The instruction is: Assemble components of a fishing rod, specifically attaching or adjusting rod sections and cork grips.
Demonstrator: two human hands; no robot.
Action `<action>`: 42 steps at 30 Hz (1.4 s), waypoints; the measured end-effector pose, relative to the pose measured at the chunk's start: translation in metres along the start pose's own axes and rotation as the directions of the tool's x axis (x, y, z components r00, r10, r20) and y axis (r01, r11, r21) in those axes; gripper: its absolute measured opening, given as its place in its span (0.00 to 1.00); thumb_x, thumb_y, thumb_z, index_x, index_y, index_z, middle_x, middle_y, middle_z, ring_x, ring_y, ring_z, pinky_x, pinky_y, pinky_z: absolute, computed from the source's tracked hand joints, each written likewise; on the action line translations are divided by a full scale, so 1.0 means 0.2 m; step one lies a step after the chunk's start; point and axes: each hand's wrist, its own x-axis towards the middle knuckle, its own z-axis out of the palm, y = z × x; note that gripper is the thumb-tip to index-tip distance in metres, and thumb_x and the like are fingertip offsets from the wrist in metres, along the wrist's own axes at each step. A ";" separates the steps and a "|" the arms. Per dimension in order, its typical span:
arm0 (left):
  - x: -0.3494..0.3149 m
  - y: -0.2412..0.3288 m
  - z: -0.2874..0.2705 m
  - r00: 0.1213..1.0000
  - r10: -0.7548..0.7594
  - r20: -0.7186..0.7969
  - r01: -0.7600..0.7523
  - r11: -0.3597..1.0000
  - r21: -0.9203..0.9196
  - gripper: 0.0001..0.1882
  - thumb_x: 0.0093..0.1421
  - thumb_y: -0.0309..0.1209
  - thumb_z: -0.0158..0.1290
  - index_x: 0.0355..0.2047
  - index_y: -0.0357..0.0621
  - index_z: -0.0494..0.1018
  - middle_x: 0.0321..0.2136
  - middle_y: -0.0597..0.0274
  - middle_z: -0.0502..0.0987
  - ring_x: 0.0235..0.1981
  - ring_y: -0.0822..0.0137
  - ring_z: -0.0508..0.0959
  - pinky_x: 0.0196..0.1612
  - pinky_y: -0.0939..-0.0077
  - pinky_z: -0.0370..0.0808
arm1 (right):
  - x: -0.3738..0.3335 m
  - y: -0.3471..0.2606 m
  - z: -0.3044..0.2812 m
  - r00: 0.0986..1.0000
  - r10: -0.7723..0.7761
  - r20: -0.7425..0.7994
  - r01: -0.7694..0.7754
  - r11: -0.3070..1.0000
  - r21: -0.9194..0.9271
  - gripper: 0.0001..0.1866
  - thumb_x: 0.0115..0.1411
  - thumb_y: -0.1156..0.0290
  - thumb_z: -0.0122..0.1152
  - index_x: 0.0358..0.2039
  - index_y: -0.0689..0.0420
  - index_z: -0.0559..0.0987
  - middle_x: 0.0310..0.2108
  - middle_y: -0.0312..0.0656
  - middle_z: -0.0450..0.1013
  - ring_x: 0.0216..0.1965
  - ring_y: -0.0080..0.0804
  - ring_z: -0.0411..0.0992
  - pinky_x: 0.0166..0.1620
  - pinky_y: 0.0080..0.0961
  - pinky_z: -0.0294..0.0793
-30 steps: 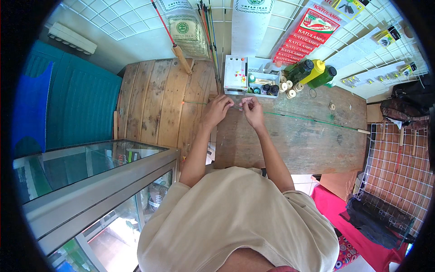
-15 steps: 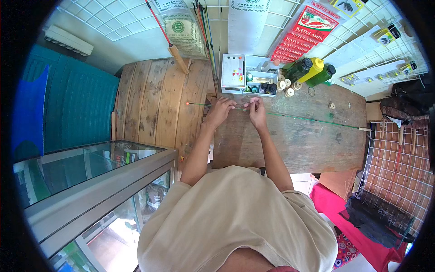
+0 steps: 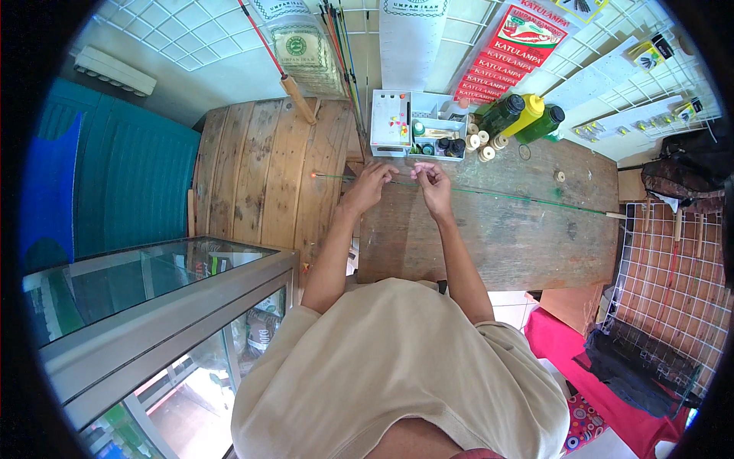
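Note:
A thin green fishing rod (image 3: 527,199) lies across the wooden table, its orange tip at the left and its pale handle at the right end. Over the rod's left part, my left hand (image 3: 370,186) has thumb and fingers drawn together; whatever they pinch is too small to make out. Just to its right, my right hand (image 3: 434,188) is raised with its fingertips pressed together, and a thin line may be in them, too fine to tell. A small gap separates the two hands. The rod passes beneath them and is partly hidden there.
Behind my hands stands a white organizer box (image 3: 391,122) with small bottles. Right of it are wooden spools (image 3: 486,154), a yellow bottle (image 3: 526,115) and dark green bottles (image 3: 545,125). One loose spool (image 3: 560,176) sits further right. A glass cabinet (image 3: 176,306) is at my left.
My right hand's fingers have shifted slightly and curl a little differently. The left hand stays nearly in place, and the rod has hardly moved.

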 end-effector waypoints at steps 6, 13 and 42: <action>0.00 0.01 -0.01 0.998 0.054 -0.026 -0.053 0.998 0.042 0.09 0.59 0.21 0.48 0.40 0.41 0.70 0.34 0.52 0.74 0.38 0.51 0.74 0.43 0.62 0.72 | -0.01 -0.03 0.01 0.997 0.057 0.059 -0.050 0.992 -0.112 0.15 0.63 0.74 0.55 0.51 0.63 0.74 0.32 0.35 0.76 0.33 0.19 0.72 0.42 0.18 0.71; 0.00 -0.02 0.00 0.999 0.043 -0.010 -0.043 0.999 0.001 0.10 0.58 0.17 0.46 0.40 0.40 0.70 0.36 0.51 0.75 0.38 0.53 0.76 0.42 0.63 0.73 | -0.01 -0.01 0.02 0.992 -0.004 0.128 0.016 0.995 -0.097 0.11 0.61 0.78 0.55 0.44 0.64 0.75 0.31 0.38 0.76 0.34 0.21 0.74 0.40 0.19 0.73; -0.01 -0.01 -0.02 0.974 0.115 -0.197 -0.112 0.993 0.025 0.05 0.56 0.21 0.53 0.33 0.39 0.72 0.31 0.55 0.76 0.35 0.53 0.77 0.37 0.63 0.73 | 0.04 -0.10 0.09 0.880 -0.200 0.431 0.459 0.592 -0.662 0.05 0.56 0.77 0.59 0.34 0.57 0.80 0.33 0.43 0.71 0.39 0.34 0.70 0.41 0.29 0.70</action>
